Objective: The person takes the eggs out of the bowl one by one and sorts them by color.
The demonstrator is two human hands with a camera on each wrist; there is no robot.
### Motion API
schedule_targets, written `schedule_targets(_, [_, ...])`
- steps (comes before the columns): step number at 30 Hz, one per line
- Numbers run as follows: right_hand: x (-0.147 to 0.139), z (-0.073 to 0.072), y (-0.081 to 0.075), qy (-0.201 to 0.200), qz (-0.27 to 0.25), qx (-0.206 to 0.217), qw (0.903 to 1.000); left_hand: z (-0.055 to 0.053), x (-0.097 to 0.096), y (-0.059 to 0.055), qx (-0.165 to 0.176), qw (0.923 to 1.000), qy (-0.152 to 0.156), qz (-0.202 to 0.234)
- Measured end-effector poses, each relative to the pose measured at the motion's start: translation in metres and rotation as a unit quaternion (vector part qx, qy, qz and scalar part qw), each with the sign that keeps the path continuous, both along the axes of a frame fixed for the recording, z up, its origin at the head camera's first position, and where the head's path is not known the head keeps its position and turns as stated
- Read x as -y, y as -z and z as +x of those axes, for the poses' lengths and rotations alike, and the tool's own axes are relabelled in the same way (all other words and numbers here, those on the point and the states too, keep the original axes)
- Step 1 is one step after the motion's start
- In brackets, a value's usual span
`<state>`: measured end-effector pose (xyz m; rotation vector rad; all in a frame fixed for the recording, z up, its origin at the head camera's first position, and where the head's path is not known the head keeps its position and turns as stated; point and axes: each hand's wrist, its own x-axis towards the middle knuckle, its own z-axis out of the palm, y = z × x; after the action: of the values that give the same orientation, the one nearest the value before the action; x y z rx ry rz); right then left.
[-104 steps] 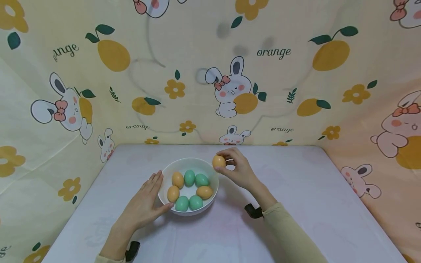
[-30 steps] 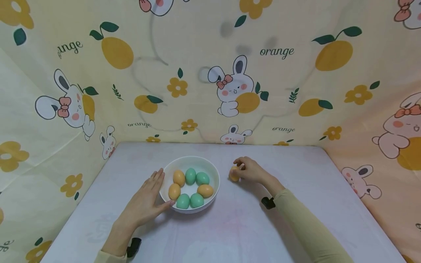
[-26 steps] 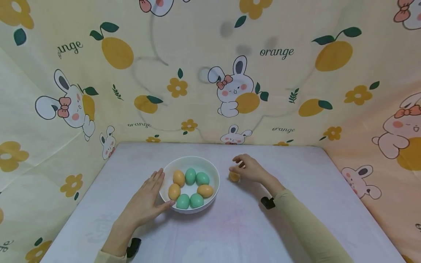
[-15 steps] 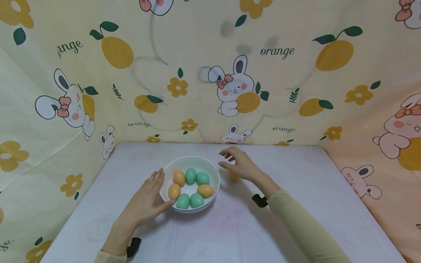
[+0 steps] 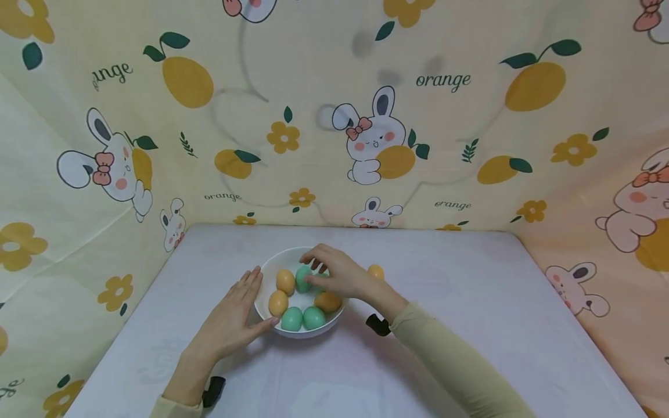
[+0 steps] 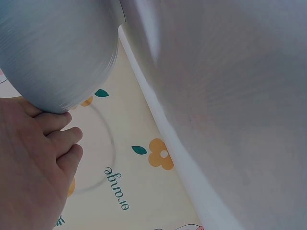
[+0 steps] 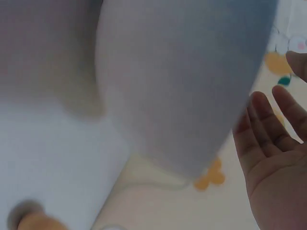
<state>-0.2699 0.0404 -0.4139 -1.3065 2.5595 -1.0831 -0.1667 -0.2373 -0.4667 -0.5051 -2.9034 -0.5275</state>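
Note:
A white bowl (image 5: 302,334) on the table holds several green and yellow-orange eggs in a ring. My left hand (image 5: 222,328) lies along the bowl's left side, fingers extended and thumb at the front rim; the left wrist view shows its fingertips against the outer wall (image 6: 62,52). Over the bowl's right part is my right hand (image 5: 337,276), fingers spread and slightly bent, thumb overlapping a green egg (image 5: 302,279) at the back. It partly covers another green egg and a yellow-orange egg (image 5: 327,302). One yellow-orange egg (image 5: 376,271) sits on the table, right of the bowl.
The white-covered table (image 5: 444,348) reaches back to a printed cloth wall (image 5: 313,87) with rabbits and oranges. Similar cloth hangs at the left and right sides. A dark wrist device (image 5: 378,325) is on the right arm.
My right hand set a yellow-orange egg down on the table to the right of the bowl, let go, and moved left over the bowl. My left hand stays at the bowl.

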Motion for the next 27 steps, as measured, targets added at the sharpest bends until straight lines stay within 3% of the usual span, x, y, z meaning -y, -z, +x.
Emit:
schedule_targets(10, [0.036,0.011,0.015,-0.024,0.111,-0.023,0.9932,0.000,0.000,0.000,-0.002,1.0000,-0.001,-0.001])
schedule_targets(27, [0.060,0.010,0.031,-0.023,0.163,-0.020,0.9862,0.002,0.000,-0.001,-0.006,1.0000,0.002,0.001])
